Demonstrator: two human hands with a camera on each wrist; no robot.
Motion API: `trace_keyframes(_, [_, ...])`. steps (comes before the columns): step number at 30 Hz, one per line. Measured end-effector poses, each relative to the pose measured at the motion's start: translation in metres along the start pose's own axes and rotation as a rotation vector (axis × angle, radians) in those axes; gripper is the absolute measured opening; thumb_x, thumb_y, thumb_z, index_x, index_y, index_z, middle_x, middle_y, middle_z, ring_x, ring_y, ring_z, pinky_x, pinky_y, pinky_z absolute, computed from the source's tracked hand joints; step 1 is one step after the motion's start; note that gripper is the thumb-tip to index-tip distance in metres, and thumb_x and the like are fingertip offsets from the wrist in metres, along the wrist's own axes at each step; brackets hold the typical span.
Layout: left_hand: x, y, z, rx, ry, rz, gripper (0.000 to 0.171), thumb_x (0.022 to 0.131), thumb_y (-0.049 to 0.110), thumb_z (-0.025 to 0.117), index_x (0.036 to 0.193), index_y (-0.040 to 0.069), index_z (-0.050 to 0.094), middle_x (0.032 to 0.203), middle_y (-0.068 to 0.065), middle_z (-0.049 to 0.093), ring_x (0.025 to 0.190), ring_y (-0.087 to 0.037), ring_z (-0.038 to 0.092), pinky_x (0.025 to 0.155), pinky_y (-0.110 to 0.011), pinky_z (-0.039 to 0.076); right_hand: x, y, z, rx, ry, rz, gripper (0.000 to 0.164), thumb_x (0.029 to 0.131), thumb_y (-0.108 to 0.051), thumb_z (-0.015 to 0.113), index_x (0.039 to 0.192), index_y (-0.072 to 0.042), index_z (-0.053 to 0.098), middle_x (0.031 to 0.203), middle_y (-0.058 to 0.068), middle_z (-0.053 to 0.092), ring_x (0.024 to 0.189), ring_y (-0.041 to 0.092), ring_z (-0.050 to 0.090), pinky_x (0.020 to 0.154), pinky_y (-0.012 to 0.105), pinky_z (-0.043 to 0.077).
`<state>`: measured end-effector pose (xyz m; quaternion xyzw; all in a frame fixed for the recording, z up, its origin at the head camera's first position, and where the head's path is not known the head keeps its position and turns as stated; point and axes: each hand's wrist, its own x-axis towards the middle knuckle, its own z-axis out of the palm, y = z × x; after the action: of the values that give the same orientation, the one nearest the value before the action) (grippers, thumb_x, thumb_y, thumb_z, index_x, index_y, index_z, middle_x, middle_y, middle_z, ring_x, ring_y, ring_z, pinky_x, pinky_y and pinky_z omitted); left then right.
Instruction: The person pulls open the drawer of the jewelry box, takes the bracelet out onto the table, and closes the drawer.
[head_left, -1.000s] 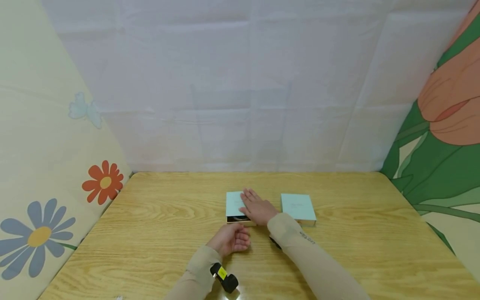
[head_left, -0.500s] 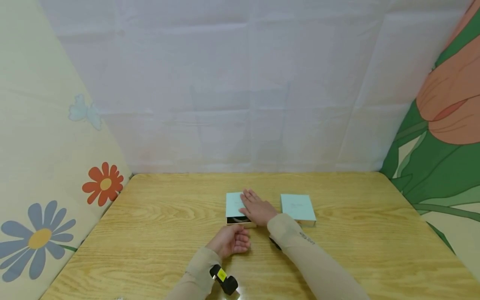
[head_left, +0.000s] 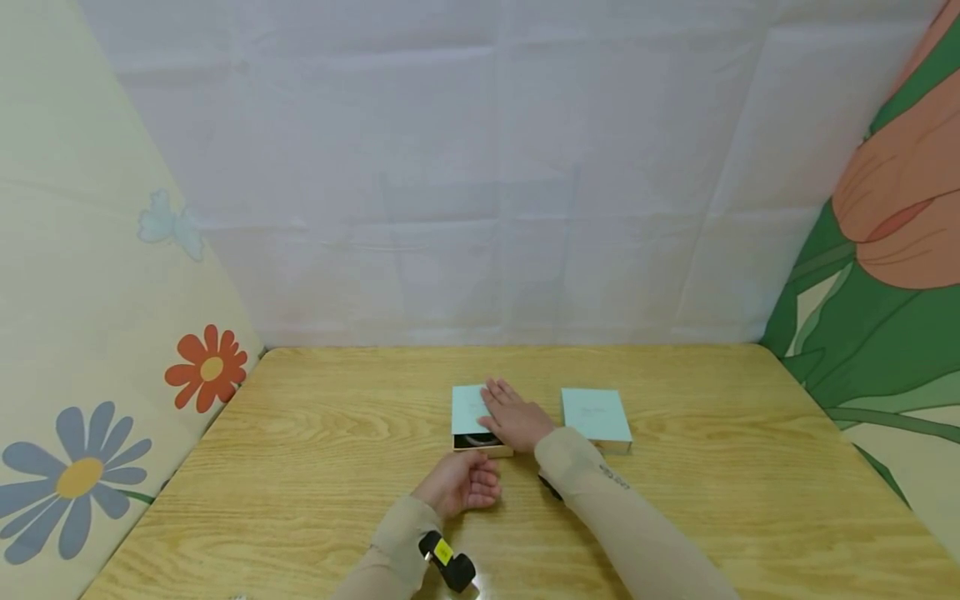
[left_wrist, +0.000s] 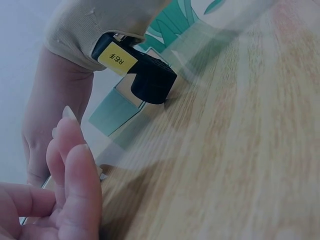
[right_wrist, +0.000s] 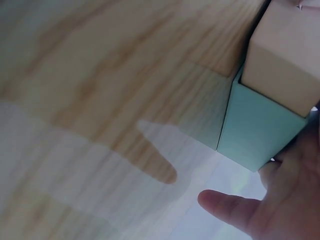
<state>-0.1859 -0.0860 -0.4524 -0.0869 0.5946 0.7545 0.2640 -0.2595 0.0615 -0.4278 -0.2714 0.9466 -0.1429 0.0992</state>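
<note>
A pale blue slide-out box (head_left: 468,408) lies on the table with its cream drawer (head_left: 487,452) partly out toward me. Dark lining and part of a grey curved item, its kind unclear, show in the gap. My right hand (head_left: 517,421) rests flat on the sleeve's top, fingers straight and thumb spread; in the right wrist view, the blue sleeve (right_wrist: 260,125) shows beside that hand. My left hand (head_left: 463,482), fingers curled, has its thumb and forefinger at the drawer's front and seems to pinch it; the exact contact is hidden. Its curled fingers (left_wrist: 80,190) show in the left wrist view.
A second pale blue box (head_left: 597,414), its lid side up, stands to the right of my right hand. The wooden table (head_left: 322,467) meets a white cloth backdrop (head_left: 480,208). Flower-printed cloths hang at both sides. Each wrist carries a black camera (head_left: 447,561).
The drawer has slid slightly farther out toward me, and a little more of the dark inside shows. Both hands stay nearly where they were.
</note>
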Motion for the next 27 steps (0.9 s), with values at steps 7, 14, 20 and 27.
trace_keyframes(7, [-0.0017, -0.0007, 0.0004, -0.001, -0.009, 0.003, 0.028, 0.101, 0.011, 0.037, 0.088, 0.003, 0.061, 0.065, 0.002, 0.061, 0.06, -0.009, 0.063, 0.059, -0.022, 0.053, -0.0001, 0.0003, 0.0008, 0.007, 0.007, 0.0, 0.059, 0.106, -0.039, 0.034, 0.154, -0.006, 0.024, 0.162, 0.008, 0.014, 0.148, 0.024, 0.008, 0.111, 0.052, 0.029])
trace_keyframes(14, [-0.004, -0.0001, 0.0008, 0.002, -0.016, 0.002, 0.028, 0.1, 0.01, 0.036, 0.088, 0.004, 0.06, 0.065, 0.001, 0.061, 0.061, -0.009, 0.062, 0.06, -0.021, 0.053, 0.0012, 0.0008, 0.0017, -0.003, 0.012, -0.002, 0.059, 0.106, -0.039, 0.034, 0.154, -0.006, 0.024, 0.162, 0.008, 0.014, 0.148, 0.024, 0.008, 0.111, 0.051, 0.03])
trace_keyframes(20, [-0.005, 0.0002, 0.0013, 0.003, -0.012, 0.0, 0.028, 0.101, 0.01, 0.036, 0.087, 0.005, 0.06, 0.065, 0.002, 0.06, 0.06, -0.009, 0.062, 0.059, -0.021, 0.053, 0.0017, 0.0013, 0.0026, -0.003, 0.011, -0.007, 0.059, 0.106, -0.038, 0.035, 0.154, -0.006, 0.024, 0.162, 0.008, 0.014, 0.148, 0.024, 0.008, 0.113, 0.047, 0.029])
trace_keyframes(27, [-0.0055, 0.0, 0.0007, 0.003, -0.018, -0.004, 0.027, 0.101, 0.01, 0.037, 0.087, 0.005, 0.06, 0.065, 0.002, 0.061, 0.061, -0.009, 0.063, 0.06, -0.021, 0.053, 0.0013, 0.0007, 0.0024, -0.001, 0.017, -0.013, 0.058, 0.106, -0.037, 0.035, 0.153, -0.005, 0.025, 0.161, 0.01, 0.014, 0.148, 0.025, 0.008, 0.113, 0.045, 0.028])
